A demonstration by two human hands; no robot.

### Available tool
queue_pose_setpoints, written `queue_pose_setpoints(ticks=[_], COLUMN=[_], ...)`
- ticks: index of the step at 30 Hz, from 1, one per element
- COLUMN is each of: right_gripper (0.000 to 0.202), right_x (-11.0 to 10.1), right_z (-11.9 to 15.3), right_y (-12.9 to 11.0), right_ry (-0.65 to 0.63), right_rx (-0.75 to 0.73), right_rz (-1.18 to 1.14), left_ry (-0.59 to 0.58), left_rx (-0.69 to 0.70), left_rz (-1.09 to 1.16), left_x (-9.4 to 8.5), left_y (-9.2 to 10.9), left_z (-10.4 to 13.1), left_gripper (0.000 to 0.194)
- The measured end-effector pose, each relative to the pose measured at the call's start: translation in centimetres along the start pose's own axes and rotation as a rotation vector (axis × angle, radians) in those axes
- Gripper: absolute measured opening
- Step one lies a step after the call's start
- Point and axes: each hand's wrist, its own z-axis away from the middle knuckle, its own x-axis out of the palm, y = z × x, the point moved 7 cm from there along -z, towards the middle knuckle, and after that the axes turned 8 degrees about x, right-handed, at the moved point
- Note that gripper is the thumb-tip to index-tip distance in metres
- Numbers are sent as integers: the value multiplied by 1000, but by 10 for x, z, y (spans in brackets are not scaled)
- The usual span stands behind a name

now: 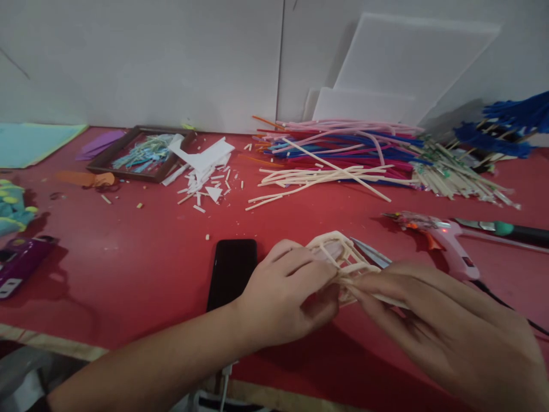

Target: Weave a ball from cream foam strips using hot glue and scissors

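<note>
A small cream-coloured frame made of thin strips is held above the red table, right of the black phone. My left hand is closed on the frame's near left side. From the right, my right hand pinches a cream strip where it meets the frame, with thumb and fingers pressed together. The fingertips of both hands nearly meet there. Behind the frame lie scissors, partly hidden by the frame and my right hand.
The phone lies beside my left wrist. A pink glue gun with its cable is at the right. Coloured sticks, white scraps and a brown tray line the back. A purple device sits at the left.
</note>
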Motion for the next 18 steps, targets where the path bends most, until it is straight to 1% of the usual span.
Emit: queue_pose_setpoints(ticks=[5, 11, 18], right_gripper=[16, 12, 9], right_x=[2, 5, 11], right_z=[2, 2, 5], right_y=[9, 12, 15], right_ry=[22, 31, 6], right_rx=[114, 153, 202], right_rz=[-31, -88, -135], left_ry=[-21, 7, -4], left_rx=[-17, -25, -28], left_rz=[39, 12, 9], left_x=[1, -1, 0], left_y=[-1, -1, -3], left_z=[-1, -2, -4], left_gripper=[6, 6, 16])
